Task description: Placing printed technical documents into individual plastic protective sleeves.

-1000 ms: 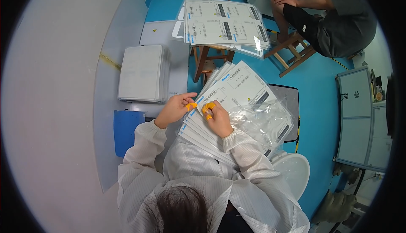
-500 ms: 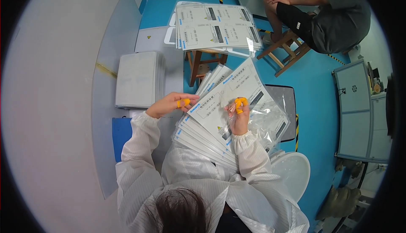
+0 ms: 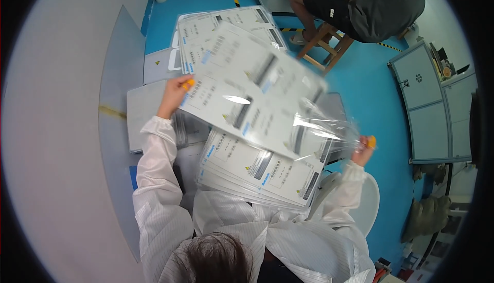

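Note:
A large white sheet of printed labels (image 3: 242,90) hangs tilted in front of me, slightly blurred by motion. My left hand (image 3: 177,95), a yellow cot on a finger, pinches its left edge. Clear plastic film (image 3: 329,121) spreads over the sheet's right part and bunches to a point. That bunched end is gripped in my right hand (image 3: 363,152), which has a yellow finger cot too. Beneath the raised sheet, a fanned stack of similar sheets (image 3: 231,152) rests on my lap. Whether the film is still joined to the sheet along its edge I cannot tell.
Beyond the held sheet lies another pile of printed sheets (image 3: 247,15). White stacked panels (image 3: 146,118) stand at my left beside a grey partition (image 3: 116,129). A white round seat (image 3: 366,201) is at my right. A person (image 3: 383,10) sits on a wooden stool (image 3: 329,51) near grey cabinets (image 3: 429,108).
The top sheet has been lifted off the lap stack, up and away from me. My left hand now grips its edge; my right hand has moved right, drawing the clear film out.

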`<state>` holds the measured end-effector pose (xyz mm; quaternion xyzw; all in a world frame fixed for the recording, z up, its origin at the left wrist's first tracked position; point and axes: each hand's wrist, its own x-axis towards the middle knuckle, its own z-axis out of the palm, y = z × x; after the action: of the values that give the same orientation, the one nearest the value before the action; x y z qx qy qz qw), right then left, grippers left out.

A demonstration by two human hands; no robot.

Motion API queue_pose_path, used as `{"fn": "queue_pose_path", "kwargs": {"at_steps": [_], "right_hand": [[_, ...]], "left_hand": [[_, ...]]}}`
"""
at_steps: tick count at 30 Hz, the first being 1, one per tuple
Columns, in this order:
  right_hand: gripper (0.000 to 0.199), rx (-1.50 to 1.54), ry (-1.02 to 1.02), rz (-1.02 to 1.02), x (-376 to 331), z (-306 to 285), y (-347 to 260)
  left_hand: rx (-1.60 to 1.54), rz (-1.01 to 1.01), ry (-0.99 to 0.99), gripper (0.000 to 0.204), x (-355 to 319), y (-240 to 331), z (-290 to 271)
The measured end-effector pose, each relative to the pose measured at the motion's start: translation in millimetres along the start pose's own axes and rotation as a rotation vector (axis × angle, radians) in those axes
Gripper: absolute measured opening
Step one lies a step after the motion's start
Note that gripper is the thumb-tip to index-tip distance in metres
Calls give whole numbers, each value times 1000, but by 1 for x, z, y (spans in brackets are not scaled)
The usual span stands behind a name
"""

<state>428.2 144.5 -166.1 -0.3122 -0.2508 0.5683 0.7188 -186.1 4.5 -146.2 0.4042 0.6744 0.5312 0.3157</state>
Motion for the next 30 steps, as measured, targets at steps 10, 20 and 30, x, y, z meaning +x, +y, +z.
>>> {"fn": "queue_pose_path", "kwargs": {"at_steps": [10,20,30], "right_hand": [[14,270,121,-170,-4,-131,-137],[25,-244,-99,-458,-75,65,-155],[54,-702,-762,12,-156,197,8]], "left_hand": [[-460,-94,434,29,108,-12,7],[643,0,573,27,121,-16,16],[540,209,308,26,48,9,12]]}}
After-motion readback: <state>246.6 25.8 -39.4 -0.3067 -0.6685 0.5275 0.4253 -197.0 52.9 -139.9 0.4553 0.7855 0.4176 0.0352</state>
